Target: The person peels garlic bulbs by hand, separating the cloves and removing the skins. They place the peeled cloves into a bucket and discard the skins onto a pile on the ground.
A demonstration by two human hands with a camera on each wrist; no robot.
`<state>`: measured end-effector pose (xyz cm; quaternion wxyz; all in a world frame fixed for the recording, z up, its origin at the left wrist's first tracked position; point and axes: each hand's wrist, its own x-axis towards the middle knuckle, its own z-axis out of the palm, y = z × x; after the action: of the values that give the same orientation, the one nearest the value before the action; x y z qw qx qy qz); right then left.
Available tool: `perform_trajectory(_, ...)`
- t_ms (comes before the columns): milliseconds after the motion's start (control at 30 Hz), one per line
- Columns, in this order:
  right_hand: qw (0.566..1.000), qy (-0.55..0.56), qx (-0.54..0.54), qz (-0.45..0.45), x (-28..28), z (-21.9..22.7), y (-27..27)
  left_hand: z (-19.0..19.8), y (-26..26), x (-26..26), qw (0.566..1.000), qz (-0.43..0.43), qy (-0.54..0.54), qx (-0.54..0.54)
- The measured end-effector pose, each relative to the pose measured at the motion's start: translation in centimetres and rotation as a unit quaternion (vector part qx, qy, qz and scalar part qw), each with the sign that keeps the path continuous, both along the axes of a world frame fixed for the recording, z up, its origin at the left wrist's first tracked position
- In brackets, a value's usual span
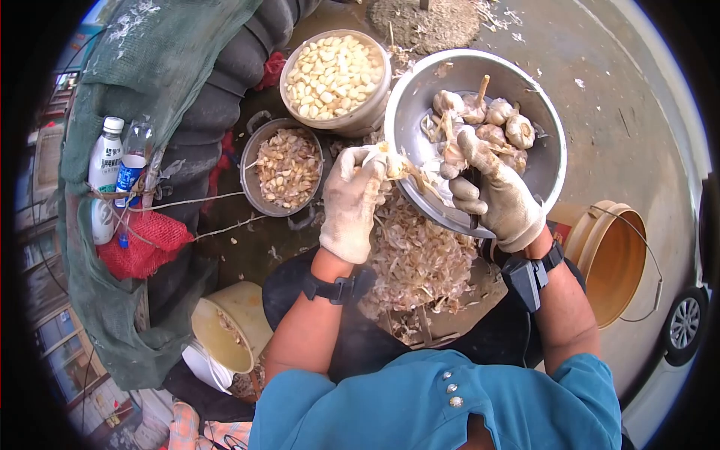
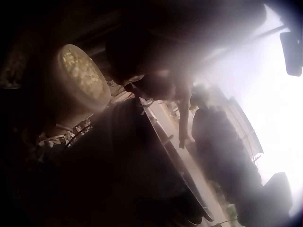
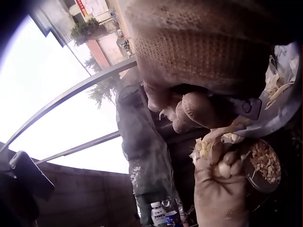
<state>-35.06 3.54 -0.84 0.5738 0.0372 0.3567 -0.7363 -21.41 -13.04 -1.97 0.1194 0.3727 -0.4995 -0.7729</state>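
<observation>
My gloved left hand (image 1: pixel 351 202) grips a partly peeled garlic bulb (image 1: pixel 393 166) beside the near-left rim of a metal basin (image 1: pixel 553 161). Frayed skin and pale cloves show at its fingertips in the right wrist view. Over the basin, my gloved right hand (image 1: pixel 511 201) has its fingers curled round a dark-handled tool (image 3: pixel 248 108); the working end is hidden. Its thumb reaches forward, near unpeeled garlic bulbs (image 1: pixel 520 131) in the basin. The left wrist view is dark and hazy.
A tub of peeled cloves (image 1: pixel 334 79) stands behind a smaller pot of unpeeled cloves (image 1: pixel 287 169). Garlic skins (image 1: pixel 420 262) pile up below the hands. A tan bucket (image 1: pixel 615 255) lies to the right; bottles (image 1: pixel 106 157) stand by the netting at left.
</observation>
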Motion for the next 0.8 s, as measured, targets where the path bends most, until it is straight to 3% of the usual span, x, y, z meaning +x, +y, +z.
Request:
perform_trajectory(100,0.999,0.012,0.009,-0.05,-0.6,0.7,0.4,-0.1,1.2,-1.2,0.988,-0.015,-0.027,-0.152)
perform_trajectory(200,0.996,0.023,-0.039,-0.071,-1.8,1.5,1.0,-1.3,2.0,-2.1,0.974,-0.061,-0.046,-0.212)
perform_trajectory(233,0.996,0.015,-0.03,-0.084,-2.2,1.0,1.4,-2.8,2.1,-2.1,0.926,-0.091,-0.041,-0.365)
perform_trajectory(267,0.996,0.015,-0.029,-0.086,-2.6,0.9,1.8,-2.6,2.3,-2.5,0.926,-0.093,-0.04,-0.365)
perform_trajectory(367,0.994,0.029,-0.066,-0.086,-3.7,0.6,2.5,-1.9,2.7,-3.6,0.839,-0.212,-0.052,-0.499)
perform_trajectory(400,0.994,0.029,-0.066,-0.087,-3.8,0.7,2.7,-1.5,3.0,-3.9,0.838,-0.213,-0.051,-0.499)
perform_trajectory(467,0.992,0.017,-0.02,-0.122,-3.9,1.3,2.9,-0.4,3.9,-4.6,0.768,-0.309,-0.185,-0.529)
perform_trajectory(600,0.989,0.017,-0.043,-0.142,-4.4,1.1,3.6,-1.3,5.2,-5.6,0.703,-0.373,-0.206,-0.569)
perform_trajectory(667,0.988,0.042,-0.057,-0.139,-4.8,1.4,4.1,-2.3,5.8,-5.9,0.689,-0.362,-0.16,-0.607)
perform_trajectory(733,0.987,0.05,-0.062,-0.14,-5.2,1.0,4.5,-2.9,6.1,-6.1,0.663,-0.444,-0.119,-0.591)
perform_trajectory(767,0.984,0.061,-0.047,-0.161,-5.1,1.5,4.4,-2.7,6.2,-6.5,0.644,-0.515,-0.153,-0.544)
perform_trajectory(800,0.98,0.073,-0.032,-0.183,-5.1,1.7,4.4,-2.1,6.3,-6.5,0.643,-0.516,-0.151,-0.545)
